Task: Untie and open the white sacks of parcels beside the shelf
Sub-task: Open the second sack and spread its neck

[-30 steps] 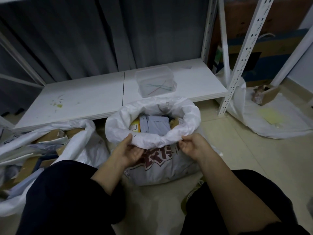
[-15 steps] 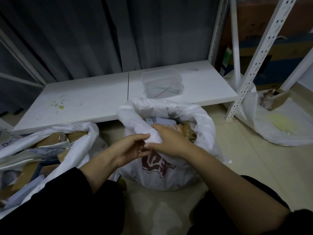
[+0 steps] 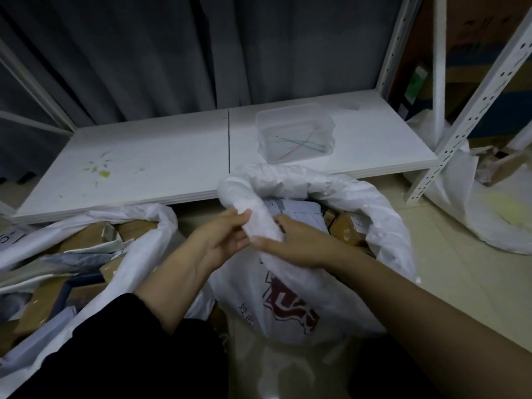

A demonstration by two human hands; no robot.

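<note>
Nearest the camera, the person's left hand [image 3: 221, 240] and right hand [image 3: 299, 246] met at the front edge of the printed sack [image 3: 302, 312], which stood upright on the floor [image 3: 446, 269]. Both hands were closed on the sack's rolled rim [image 3: 253, 214]. The left pinched the thick white fold from outside, and the right, with its fingers curled under the fold, gripped it from the mouth side. The grip looked chosen to work the plastic down into a cuff, so the mouth would stay wide without being held. The sack therefore sat directly under and just beyond the hands, its red-printed face turned toward the person and its opening tipped a little away.

Inside the mouth, parcels [image 3: 296, 210] showed, a grey mailer and brown boxes, so this sack appeared to be already untied.

To the sack's left a second sack [image 3: 149, 246] lay slumped open and touching it, with cartons spilling from it. Well to its right a third sack [image 3: 489, 220] rested beyond a white upright [image 3: 472, 110].

Just behind the printed sack ran the low shelf board [image 3: 144, 156]. On it, straight behind the sack, stood a clear plastic box [image 3: 295, 133] holding thin coloured strips, possibly removed ties. Behind that hung a dark curtain [image 3: 144, 53].
</note>
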